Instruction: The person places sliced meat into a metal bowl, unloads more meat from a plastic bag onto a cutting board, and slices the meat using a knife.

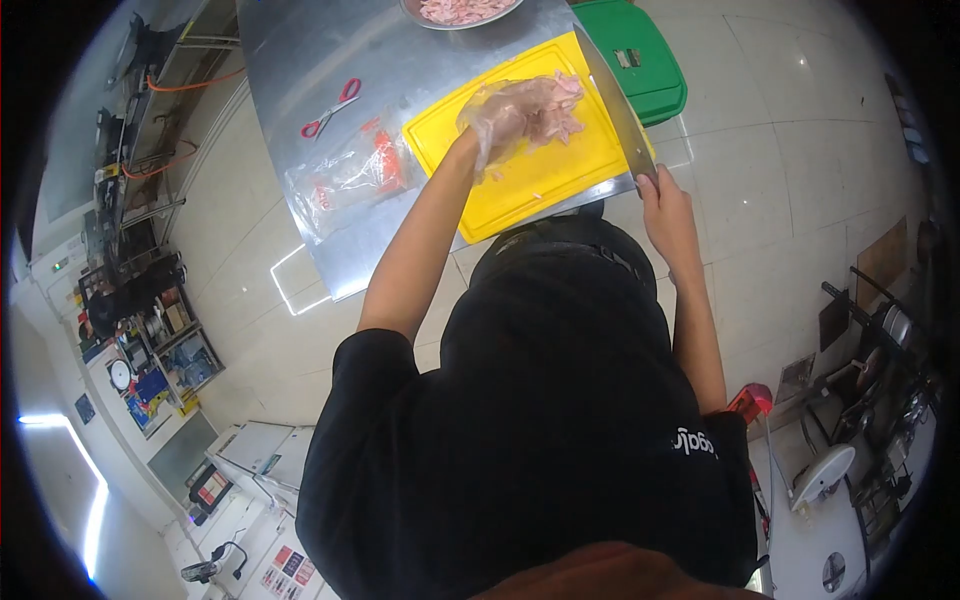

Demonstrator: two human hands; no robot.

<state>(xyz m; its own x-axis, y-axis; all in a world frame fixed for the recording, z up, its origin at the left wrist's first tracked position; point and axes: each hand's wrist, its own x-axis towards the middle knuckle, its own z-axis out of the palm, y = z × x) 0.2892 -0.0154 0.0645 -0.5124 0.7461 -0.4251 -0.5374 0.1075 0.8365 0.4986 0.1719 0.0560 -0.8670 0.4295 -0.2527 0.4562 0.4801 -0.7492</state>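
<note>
My left hand (500,118), in a clear plastic glove, is over the yellow cutting board (490,205) with its fingers on a clump of pale pink raw meat (560,105). The glove and the meat partly hide the fingers. My right hand (668,215), bare, grips the handle of a large knife (622,120). The long, wide blade points away from me along the board's right edge, apart from the meat. A small scrap of meat lies near the board's front edge.
Left of the board, red-handled scissors (332,110) and a clear plastic bag with orange print (365,170) lie on the metal table (300,50). A metal bowl of cut meat (460,22) stands at the back. Right of the table is a green lidded bin (650,75).
</note>
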